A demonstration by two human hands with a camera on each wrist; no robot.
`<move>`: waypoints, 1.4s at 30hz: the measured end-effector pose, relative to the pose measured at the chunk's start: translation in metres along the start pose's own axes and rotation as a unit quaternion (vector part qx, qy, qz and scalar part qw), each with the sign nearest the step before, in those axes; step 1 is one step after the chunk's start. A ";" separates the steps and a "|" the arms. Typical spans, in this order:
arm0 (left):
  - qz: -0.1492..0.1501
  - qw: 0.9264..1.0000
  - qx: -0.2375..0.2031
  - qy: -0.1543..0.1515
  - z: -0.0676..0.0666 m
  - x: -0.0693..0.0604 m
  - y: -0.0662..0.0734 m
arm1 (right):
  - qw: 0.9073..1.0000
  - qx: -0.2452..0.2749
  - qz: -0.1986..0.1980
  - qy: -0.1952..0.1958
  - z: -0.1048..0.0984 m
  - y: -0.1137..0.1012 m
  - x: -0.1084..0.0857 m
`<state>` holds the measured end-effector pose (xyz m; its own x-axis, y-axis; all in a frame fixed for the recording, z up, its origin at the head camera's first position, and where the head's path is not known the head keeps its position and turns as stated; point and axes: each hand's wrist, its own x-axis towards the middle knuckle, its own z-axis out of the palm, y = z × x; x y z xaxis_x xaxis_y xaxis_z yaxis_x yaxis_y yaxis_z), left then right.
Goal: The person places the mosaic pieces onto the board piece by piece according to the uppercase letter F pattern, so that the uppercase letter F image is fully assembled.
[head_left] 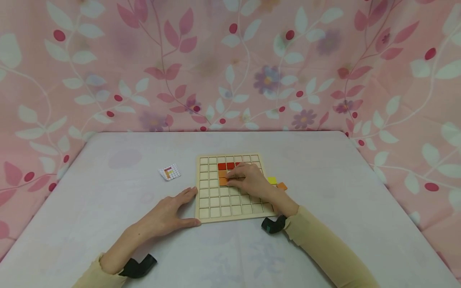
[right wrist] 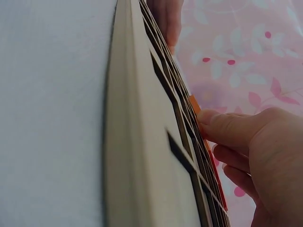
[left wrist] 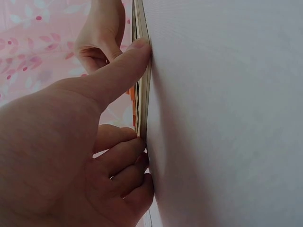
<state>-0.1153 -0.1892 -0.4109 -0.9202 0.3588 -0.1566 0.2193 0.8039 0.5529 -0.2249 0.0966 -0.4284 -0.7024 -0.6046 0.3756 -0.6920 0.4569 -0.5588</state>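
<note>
A pale wooden grid board [head_left: 215,211] lies on the table. Three red tiles [head_left: 221,166] form a row in its upper cells, the rightmost partly behind my right hand. Below the leftmost red one are two orange tiles [head_left: 222,174], one under the other. My right hand [head_left: 250,181] is over the board, its thumb and fingertips pinching the lower orange tile [right wrist: 194,104] at the board's surface. With fingers and thumb spread, my left hand [head_left: 167,216] touches the board's left edge and lower-left corner; the left wrist view shows the thumb [left wrist: 137,49] against the side.
A small paper card [head_left: 170,172] with a coloured grid pattern lies left of the board. Beyond the board's right side, partly behind my right wrist, are a yellow tile [head_left: 271,180] and a loose orange tile [head_left: 282,186]. A floral curtain [head_left: 230,72] hangs behind the table.
</note>
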 end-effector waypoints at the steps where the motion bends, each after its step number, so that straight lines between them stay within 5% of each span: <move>1: 0.001 1.000 0.001 0.000 0.000 0.000 0.000 | 1.000 -0.002 -0.001 -0.002 0.000 0.000 0.000; 42: 0.013 1.000 0.005 0.004 -0.002 -0.001 0.003 | 1.000 -0.001 -0.020 0.019 0.002 0.003 -0.002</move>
<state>-0.1142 -0.1887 -0.4071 -0.9165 0.3764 -0.1354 0.2470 0.7988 0.5486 -0.2248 0.0977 -0.4323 -0.6798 -0.5968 0.4262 -0.7202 0.4335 -0.5416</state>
